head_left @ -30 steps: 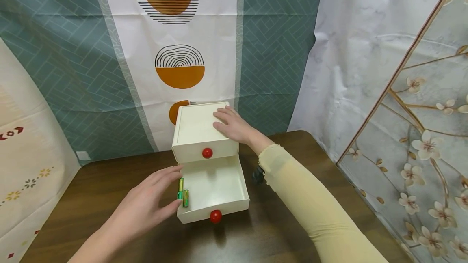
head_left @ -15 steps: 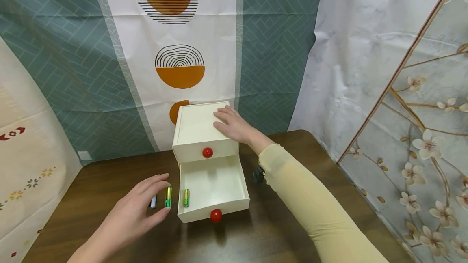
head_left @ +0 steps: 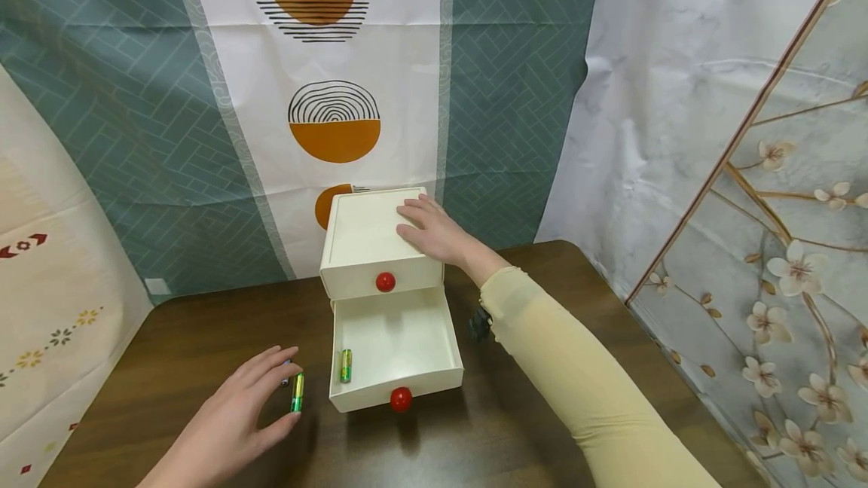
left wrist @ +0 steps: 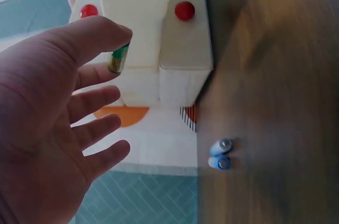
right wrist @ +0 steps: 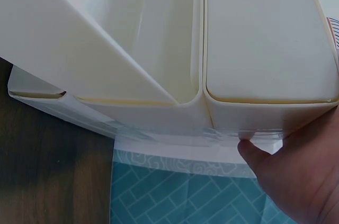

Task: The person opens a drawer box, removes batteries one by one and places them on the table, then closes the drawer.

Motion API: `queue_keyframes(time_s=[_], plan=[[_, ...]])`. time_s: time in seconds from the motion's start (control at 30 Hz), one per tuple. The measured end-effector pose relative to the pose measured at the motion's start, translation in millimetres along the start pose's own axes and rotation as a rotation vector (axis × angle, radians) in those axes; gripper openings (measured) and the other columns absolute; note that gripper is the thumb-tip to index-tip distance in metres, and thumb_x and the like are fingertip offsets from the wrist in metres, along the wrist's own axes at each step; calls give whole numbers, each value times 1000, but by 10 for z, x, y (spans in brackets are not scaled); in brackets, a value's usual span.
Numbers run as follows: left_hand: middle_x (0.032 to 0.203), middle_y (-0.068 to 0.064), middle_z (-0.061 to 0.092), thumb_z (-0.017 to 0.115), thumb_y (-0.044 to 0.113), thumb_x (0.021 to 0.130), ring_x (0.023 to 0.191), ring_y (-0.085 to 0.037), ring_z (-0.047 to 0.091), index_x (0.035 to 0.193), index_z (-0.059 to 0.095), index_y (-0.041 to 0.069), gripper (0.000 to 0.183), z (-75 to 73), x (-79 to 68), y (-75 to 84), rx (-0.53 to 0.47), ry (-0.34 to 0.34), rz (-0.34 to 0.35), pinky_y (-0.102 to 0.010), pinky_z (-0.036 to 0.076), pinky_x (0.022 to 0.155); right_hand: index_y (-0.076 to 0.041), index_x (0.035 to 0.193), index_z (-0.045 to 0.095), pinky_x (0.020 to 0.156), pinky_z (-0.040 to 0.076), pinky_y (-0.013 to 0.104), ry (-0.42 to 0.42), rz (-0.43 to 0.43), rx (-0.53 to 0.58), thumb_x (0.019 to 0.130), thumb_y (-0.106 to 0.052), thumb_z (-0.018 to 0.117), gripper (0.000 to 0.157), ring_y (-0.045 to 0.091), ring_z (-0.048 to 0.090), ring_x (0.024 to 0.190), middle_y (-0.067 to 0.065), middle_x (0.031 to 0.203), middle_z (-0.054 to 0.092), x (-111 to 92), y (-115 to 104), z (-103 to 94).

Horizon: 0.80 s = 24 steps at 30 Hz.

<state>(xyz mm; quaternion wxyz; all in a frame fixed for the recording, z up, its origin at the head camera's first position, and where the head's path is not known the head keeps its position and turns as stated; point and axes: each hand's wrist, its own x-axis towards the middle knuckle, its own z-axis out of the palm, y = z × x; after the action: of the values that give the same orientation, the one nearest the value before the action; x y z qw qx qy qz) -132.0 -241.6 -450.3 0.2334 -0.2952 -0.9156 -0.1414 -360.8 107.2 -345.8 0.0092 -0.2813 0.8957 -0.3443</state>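
Between the thumb and index finger of my left hand (head_left: 230, 416) a green-and-gold battery (head_left: 297, 391) is pinched, held left of the open drawer; the left wrist view shows the battery (left wrist: 118, 59) under the thumb tip, other fingers spread. The white drawer cabinet (head_left: 369, 224) has its middle drawer (head_left: 400, 345) pulled out. Inside that drawer, at its left wall, lies another green-and-gold battery (head_left: 346, 366). My right hand (head_left: 437, 232) rests on the cabinet's top right edge, its thumb (right wrist: 253, 155) showing against the side in the right wrist view.
Two blue batteries (left wrist: 220, 154) stand side by side on the wooden table (head_left: 203, 337); in the head view my left hand mostly covers them. Red knobs (head_left: 385, 282) stick out from the drawer fronts. A patterned cloth (head_left: 502, 134) hangs behind the cabinet.
My left hand has lifted the pinched battery out of the drawer and carried it left and toward me. One battery stays in the drawer. My right hand has not moved.
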Motion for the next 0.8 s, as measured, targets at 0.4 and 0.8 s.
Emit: queue_keyframes(time_s=[0.4, 0.8], plan=[[150, -16, 64, 103, 21, 70, 138, -38, 55, 128, 73, 8, 66, 191, -277, -266, 25, 34, 51, -10, 13, 124, -13, 171, 42, 135, 7, 49, 1, 6, 12, 117, -42, 45, 61, 20, 0, 170, 4, 181, 26, -6, -8, 1], [147, -19, 65, 104, 25, 71, 134, -50, 61, 122, 76, 11, 59, 245, -369, -330, 45, -114, -105, -57, 58, 100, -12, 170, 43, 135, 7, 48, 9, 3, 16, 117, -40, 45, 59, 20, 1, 170, 5, 181, 27, -8, -15, 5]])
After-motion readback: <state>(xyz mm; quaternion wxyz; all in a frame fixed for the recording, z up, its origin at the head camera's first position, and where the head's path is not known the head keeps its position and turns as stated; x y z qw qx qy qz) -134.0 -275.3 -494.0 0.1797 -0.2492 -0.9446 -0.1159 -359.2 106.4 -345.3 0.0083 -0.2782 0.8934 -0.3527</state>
